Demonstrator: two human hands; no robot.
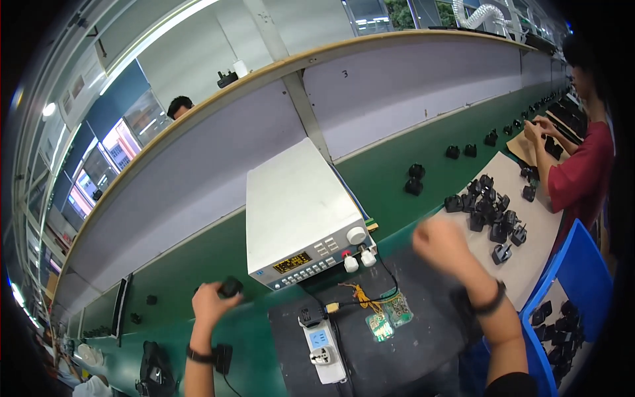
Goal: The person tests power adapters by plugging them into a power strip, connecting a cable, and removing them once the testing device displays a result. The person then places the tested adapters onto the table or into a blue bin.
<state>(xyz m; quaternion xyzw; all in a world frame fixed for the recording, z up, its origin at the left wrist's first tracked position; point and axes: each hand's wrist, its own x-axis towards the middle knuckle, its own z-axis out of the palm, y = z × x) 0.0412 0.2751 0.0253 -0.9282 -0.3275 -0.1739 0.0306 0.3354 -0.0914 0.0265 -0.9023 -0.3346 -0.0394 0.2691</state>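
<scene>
My left hand [211,302] is raised over the green conveyor belt [198,258], left of a white bench instrument [297,212], and grips a small black plug adapter [230,286]. My right hand [442,241] is closed and hovers at the edge of a pale board [529,251], just left of a heap of black plug adapters [493,212]. I cannot see anything inside that fist. A dark wristband sits on each wrist.
A white socket adapter [323,344] and a small green circuit board [390,316] lie on a black mat in front of the instrument. A blue bin [582,278] with black adapters stands at right. A person in a red shirt [582,172] works farther right.
</scene>
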